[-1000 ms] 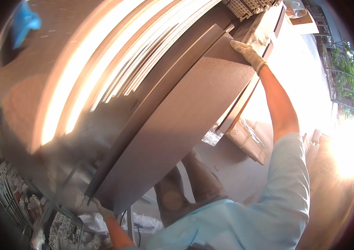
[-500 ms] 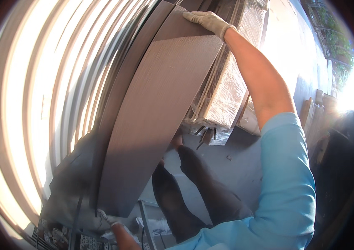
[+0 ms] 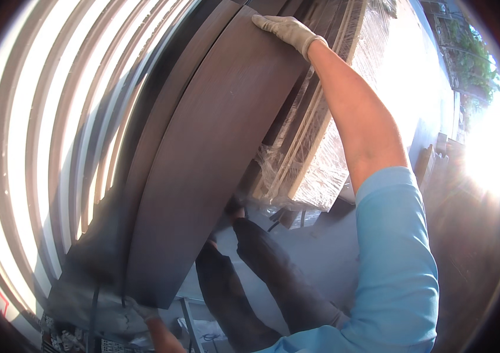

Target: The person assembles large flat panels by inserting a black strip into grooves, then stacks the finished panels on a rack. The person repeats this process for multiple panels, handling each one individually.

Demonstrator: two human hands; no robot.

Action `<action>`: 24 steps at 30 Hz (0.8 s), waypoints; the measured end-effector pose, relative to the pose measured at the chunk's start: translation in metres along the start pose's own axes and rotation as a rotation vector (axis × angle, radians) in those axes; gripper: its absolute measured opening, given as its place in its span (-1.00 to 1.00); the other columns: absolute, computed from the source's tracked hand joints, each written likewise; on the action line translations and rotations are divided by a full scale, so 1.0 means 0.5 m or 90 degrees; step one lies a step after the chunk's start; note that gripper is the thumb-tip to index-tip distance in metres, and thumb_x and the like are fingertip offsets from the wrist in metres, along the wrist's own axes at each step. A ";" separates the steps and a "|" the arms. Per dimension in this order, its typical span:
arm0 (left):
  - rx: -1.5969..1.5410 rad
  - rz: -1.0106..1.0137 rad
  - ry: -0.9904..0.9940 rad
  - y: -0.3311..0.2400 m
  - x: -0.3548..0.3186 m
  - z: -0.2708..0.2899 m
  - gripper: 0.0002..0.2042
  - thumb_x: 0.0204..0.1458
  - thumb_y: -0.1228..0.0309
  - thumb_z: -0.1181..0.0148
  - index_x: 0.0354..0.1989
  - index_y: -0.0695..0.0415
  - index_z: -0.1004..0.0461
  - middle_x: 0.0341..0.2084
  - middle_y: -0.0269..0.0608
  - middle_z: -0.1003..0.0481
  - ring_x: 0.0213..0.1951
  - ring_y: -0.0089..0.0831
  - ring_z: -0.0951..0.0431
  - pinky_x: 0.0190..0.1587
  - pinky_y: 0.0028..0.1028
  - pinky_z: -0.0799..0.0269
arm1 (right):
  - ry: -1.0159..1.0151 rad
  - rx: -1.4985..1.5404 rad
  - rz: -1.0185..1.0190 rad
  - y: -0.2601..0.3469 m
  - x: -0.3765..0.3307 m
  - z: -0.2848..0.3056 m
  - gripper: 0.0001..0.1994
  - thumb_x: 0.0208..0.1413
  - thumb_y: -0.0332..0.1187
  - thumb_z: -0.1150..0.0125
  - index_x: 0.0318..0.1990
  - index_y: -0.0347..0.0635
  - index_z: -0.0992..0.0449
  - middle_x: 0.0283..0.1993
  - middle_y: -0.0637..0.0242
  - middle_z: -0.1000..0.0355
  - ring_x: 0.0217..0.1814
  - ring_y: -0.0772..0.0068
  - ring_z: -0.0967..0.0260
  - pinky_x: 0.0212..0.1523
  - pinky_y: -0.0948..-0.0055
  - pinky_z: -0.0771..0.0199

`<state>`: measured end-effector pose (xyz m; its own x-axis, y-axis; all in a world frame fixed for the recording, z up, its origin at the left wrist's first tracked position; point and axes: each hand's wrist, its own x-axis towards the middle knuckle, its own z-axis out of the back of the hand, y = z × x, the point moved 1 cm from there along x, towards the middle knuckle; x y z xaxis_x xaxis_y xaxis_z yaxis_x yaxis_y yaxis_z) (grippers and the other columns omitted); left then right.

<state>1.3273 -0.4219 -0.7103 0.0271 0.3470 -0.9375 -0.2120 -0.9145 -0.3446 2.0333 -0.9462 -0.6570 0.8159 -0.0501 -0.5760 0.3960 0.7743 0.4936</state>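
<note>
Clamping the dark board: right hand closed over its top, left hand seemingly underneath.

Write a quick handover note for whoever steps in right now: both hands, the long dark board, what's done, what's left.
Right hand, gloved: grip on the far end of the long dark board.
Left hand, gloved: at the board's near end, low in view; grip partly hidden.
Board: carried lengthwise, beside the slatted wall and a plastic-wrapped stack.
Done: board is lifted in both hands.
Left: it is not yet set down.

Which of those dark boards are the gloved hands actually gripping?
The front brown board: the right hand grips its far end, the left hand its near end. The darker boards behind it go untouched.
</note>
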 end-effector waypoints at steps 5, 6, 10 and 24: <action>-0.424 0.221 0.179 0.001 0.060 0.033 -0.21 0.17 -0.22 0.01 0.40 0.16 -0.14 0.37 -0.08 -0.16 0.37 -0.05 -0.11 0.42 -0.10 0.07 | 0.056 -0.016 0.050 -0.007 0.061 0.002 -0.29 0.13 0.30 -0.09 0.27 -0.01 -0.42 0.27 0.12 -0.39 0.38 0.16 -0.27 0.40 0.27 -0.15; -0.228 0.122 0.094 0.001 0.063 0.034 -0.21 0.18 -0.20 0.00 0.40 0.16 -0.14 0.37 -0.08 -0.16 0.37 -0.04 -0.12 0.41 -0.10 0.07 | 0.056 -0.020 0.083 -0.007 0.075 0.003 -0.23 0.13 0.31 -0.09 0.30 -0.10 -0.39 0.27 0.07 -0.39 0.37 0.15 -0.28 0.39 0.31 -0.14; -0.002 0.002 0.136 0.007 0.037 -0.017 -0.23 0.16 -0.18 -0.05 0.37 0.17 -0.18 0.34 -0.07 -0.21 0.34 -0.05 -0.16 0.40 -0.09 0.04 | 0.016 -0.013 0.082 0.008 0.117 -0.013 -0.26 0.14 0.28 -0.08 0.29 -0.11 -0.40 0.25 0.11 -0.42 0.36 0.13 -0.29 0.37 0.31 -0.17; 0.000 0.021 0.100 0.051 -0.006 -0.256 -0.28 0.18 -0.23 0.02 0.32 0.10 -0.28 0.33 -0.24 -0.25 0.31 -0.15 -0.19 0.40 -0.16 0.01 | -0.239 -0.314 0.281 0.085 -0.104 -0.080 -0.43 0.11 0.16 -0.22 0.18 0.06 -0.48 0.28 0.23 -0.33 0.39 0.06 -0.18 0.30 0.10 -0.35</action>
<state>1.4471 -0.4729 -0.7224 0.1728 0.2803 -0.9442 -0.2147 -0.9249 -0.3139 1.9906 -0.8858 -0.6320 0.9783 0.1873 -0.0888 -0.1631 0.9601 0.2274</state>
